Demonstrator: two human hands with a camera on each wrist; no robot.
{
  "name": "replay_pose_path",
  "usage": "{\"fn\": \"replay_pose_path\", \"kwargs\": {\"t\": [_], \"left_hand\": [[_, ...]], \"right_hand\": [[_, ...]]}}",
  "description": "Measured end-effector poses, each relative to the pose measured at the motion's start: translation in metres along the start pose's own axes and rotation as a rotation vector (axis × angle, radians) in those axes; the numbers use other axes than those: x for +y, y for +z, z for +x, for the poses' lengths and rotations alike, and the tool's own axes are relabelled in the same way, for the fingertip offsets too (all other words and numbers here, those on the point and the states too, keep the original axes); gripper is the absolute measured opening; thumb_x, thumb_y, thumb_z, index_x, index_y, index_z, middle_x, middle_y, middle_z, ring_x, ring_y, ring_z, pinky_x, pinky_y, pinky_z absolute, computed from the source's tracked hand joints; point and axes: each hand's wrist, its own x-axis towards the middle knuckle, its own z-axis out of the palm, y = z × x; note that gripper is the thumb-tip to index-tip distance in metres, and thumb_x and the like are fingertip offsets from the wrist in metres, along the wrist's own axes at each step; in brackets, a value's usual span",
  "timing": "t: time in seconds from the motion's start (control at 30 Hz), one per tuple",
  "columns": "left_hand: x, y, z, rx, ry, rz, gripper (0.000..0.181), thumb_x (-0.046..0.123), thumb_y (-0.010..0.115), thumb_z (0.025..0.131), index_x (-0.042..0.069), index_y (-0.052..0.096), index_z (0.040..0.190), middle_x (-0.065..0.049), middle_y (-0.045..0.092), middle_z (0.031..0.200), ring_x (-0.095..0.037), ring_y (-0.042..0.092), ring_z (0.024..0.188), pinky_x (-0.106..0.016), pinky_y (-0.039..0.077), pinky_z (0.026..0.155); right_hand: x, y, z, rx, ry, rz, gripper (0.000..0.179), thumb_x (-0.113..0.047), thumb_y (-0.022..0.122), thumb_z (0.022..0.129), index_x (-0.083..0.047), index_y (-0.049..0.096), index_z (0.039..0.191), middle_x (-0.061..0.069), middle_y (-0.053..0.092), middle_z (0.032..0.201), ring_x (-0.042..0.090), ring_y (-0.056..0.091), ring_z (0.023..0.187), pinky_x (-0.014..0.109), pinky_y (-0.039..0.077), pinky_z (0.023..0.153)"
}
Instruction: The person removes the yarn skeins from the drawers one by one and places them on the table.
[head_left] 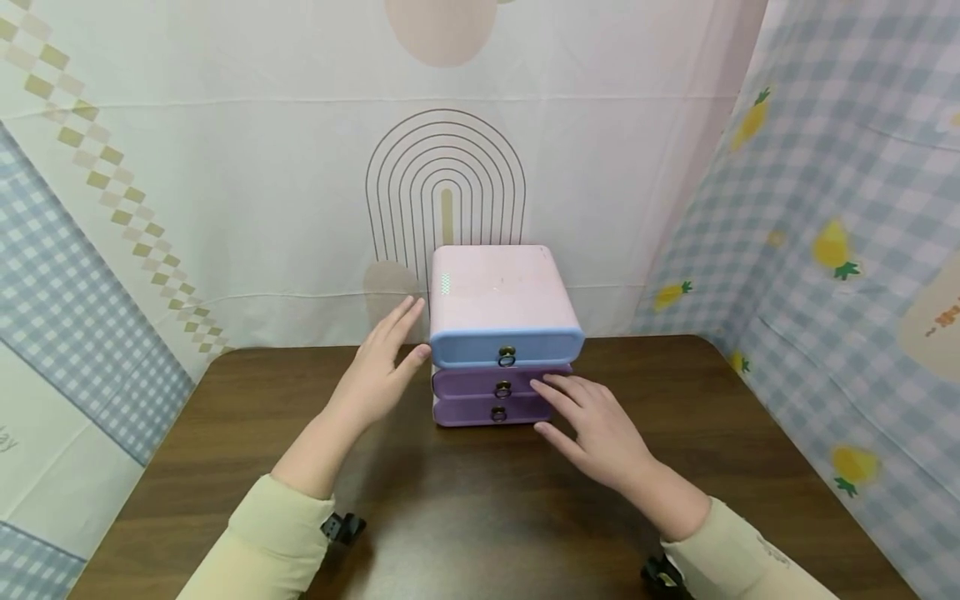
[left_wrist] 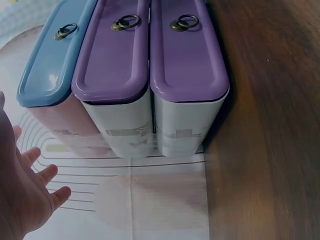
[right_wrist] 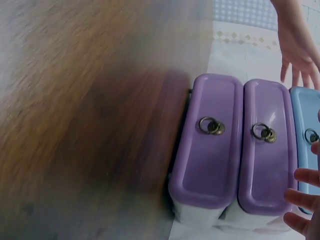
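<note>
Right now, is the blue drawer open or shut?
The blue drawer looks shut: its front meets the pink casing with no visible gap.

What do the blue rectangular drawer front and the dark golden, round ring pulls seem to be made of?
The blue rectangular drawer front looks like glossy plastic: smooth rounded rim, bright highlight; painted metal is also possible. The dark golden, round ring pulls look like aged metal, with darkened, slightly shiny surfaces.
</note>
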Motion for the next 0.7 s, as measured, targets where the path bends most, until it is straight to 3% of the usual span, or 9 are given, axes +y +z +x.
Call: {"fn": "replay_pose_path", "kwargs": {"t": [0.33,0.53,0.7], "left_hand": [[-0.005,0.003,0.024,-0.006,0.022,-0.046,0.062,0.056,0.033,0.103,0.031,0.023,0.159,0.007,0.016,0.165,-0.027,0.016,0.150,-0.059,0.018,0.116],[-0.007,-0.002,0.036,-0.036,0.022,-0.072,0.060,0.053,0.034,0.104,0.031,0.024,0.159,0.006,0.015,0.165,-0.029,0.016,0.150,-0.060,0.017,0.115],[-0.010,0.000,0.044,-0.055,0.023,-0.100,0.062,0.056,0.036,0.103,0.029,0.027,0.158,-0.001,0.018,0.165,-0.028,0.016,0.150,-0.059,0.017,0.116]], "right_hand": [[-0.009,0.002,0.013,0.028,0.082,0.048,0.052,-0.043,0.057,0.099,-0.017,0.055,0.143,0.007,0.059,0.133,0.027,0.054,0.122,0.052,0.041,0.101],[-0.015,0.003,0.019,0.015,0.174,0.206,0.050,-0.038,0.060,0.099,-0.019,0.053,0.144,0.007,0.059,0.133,0.026,0.053,0.125,0.051,0.040,0.104],[-0.019,0.005,0.024,-0.002,0.237,0.312,0.050,-0.036,0.059,0.100,-0.019,0.051,0.146,0.006,0.058,0.135,0.024,0.053,0.126,0.047,0.041,0.106]]}}
